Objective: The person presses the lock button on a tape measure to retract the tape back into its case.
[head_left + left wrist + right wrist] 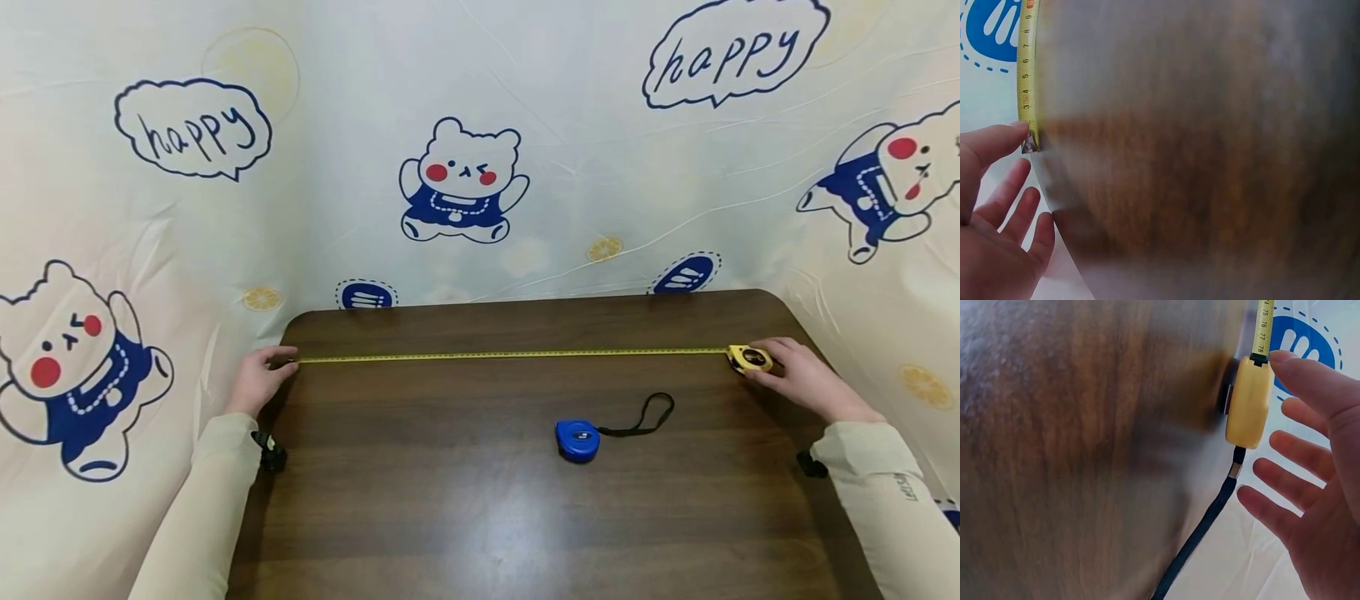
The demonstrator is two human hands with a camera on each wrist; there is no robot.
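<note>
A yellow tape blade stretches straight across the far part of the brown table. At its left end, by the table's left edge, my left hand pinches the blade, its thumb close to the metal hook. My right hand holds the yellow-and-black case of the tape measure near the right edge, thumb on the near side and fingers on the far side. In the right wrist view the thumb lies at the case's mouth, where the marking 78 shows, and a black strap hangs from the case.
Nearer the middle of the table lies a blue tape measure with a black wrist loop. A pale curtain with printed bears and "happy" bubbles hangs behind the table and along both sides.
</note>
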